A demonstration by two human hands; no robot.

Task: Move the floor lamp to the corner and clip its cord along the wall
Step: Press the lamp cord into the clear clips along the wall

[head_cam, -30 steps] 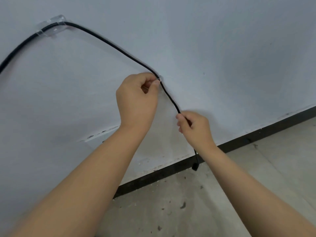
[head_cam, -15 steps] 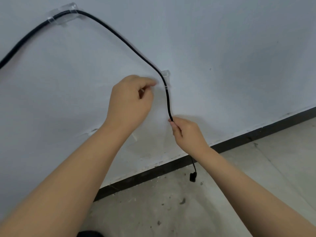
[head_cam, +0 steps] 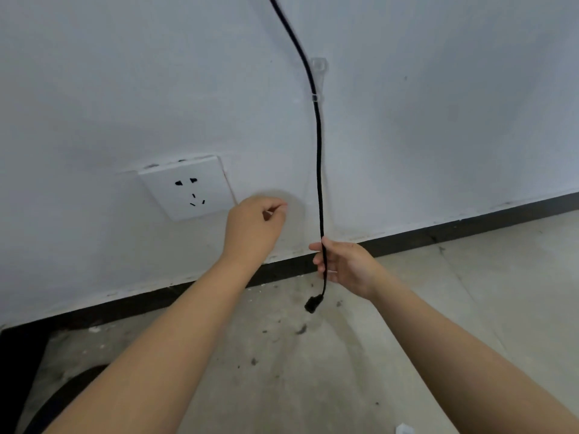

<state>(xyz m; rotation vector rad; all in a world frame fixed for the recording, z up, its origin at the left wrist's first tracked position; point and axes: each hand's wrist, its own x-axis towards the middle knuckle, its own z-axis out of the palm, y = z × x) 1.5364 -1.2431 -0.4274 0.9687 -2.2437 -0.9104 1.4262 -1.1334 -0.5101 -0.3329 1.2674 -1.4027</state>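
A: What has moved since half a second ago?

B: The view has dropped down the wall. The upper clip has gone out of the top of the picture, and a socket (head_cam: 188, 187) now shows low on the left. The left hand (head_cam: 255, 228), which was up beside the lower clip, has come down and sits just right of the socket. The right hand (head_cam: 343, 264) has slid lower along the cord (head_cam: 319, 158).

A: Going left to right, then?

B: A dark curved thing (head_cam: 62, 393) at the bottom left, too cut off to name. Then the white socket on the wall (head_cam: 94, 89), then the left hand, fingers curled loosely in with thumb and forefinger close; it grasps nothing I can see. Next the black cord, running down from the top edge through the clear clip (head_cam: 317, 79) on the wall and hanging straight to the right hand.

A: How does that hand have it?

B: Thumb and fingers closed lightly around the cord, just above the skirting (head_cam: 454, 228). Below the hand the plug (head_cam: 313, 303) dangles over the floor (head_cam: 470, 292).

A: Any writing or brand?

B: None readable on socket, clip or plug.
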